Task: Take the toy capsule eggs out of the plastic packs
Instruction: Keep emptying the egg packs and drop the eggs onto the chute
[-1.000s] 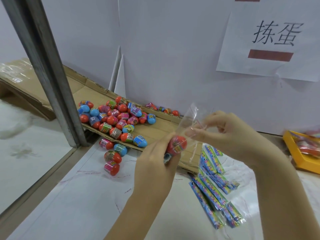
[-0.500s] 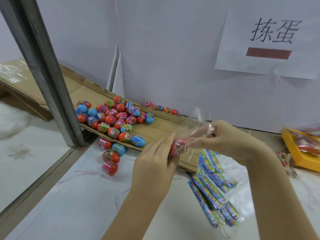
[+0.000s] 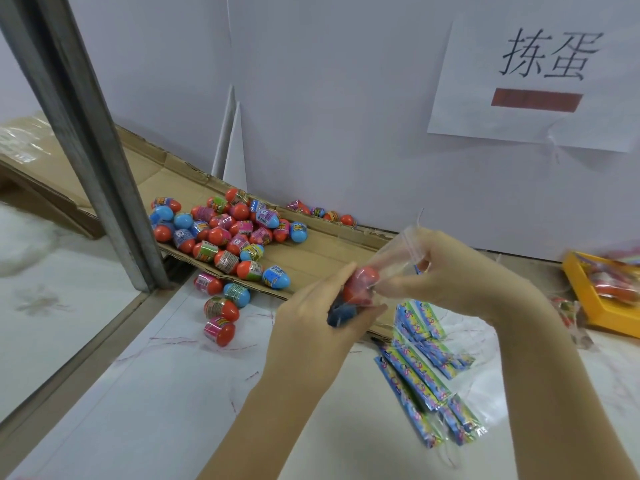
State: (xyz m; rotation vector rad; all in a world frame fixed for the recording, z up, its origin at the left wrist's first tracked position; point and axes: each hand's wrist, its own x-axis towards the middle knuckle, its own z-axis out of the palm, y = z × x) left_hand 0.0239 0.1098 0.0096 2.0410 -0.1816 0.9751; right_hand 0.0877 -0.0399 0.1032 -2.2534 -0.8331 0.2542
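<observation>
1. Nearest, on the white table (image 3: 156, 393), a fanned stack of flat packs (image 3: 426, 379) with blue-and-green header cards lies just right of the hands. They look already emptied.
2. The left hand (image 3: 308, 320) has its fingers and thumb curled round a red capsule egg (image 3: 363, 280). A dark blue part sits below the egg in the same grip, too blurred to tell whether it is a second egg or the pack's card.
3. The right hand (image 3: 464, 271) touches the left at the egg. Its bent thumb and fingers pinch the clear plastic pack (image 3: 398, 251), and the film is stretched over the egg's top.
4. A second ago the pack stood higher, with loose film rising above the right fingers. Both hands have since dropped toward the table and closed together. I judge the egg is being worked out of the pack's mouth, though it is not yet free.
5. Beyond the hands, a few loose eggs (image 3: 221, 308) lie on the table. Behind them, the pile of eggs (image 3: 225, 233) sits on flattened cardboard (image 3: 322, 258) beside a metal post (image 3: 86, 150), and it has not changed.
6. Farthest back, a yellow tray (image 3: 581, 282) sits at the right and a paper sign (image 3: 467, 109) hangs on the wall.
</observation>
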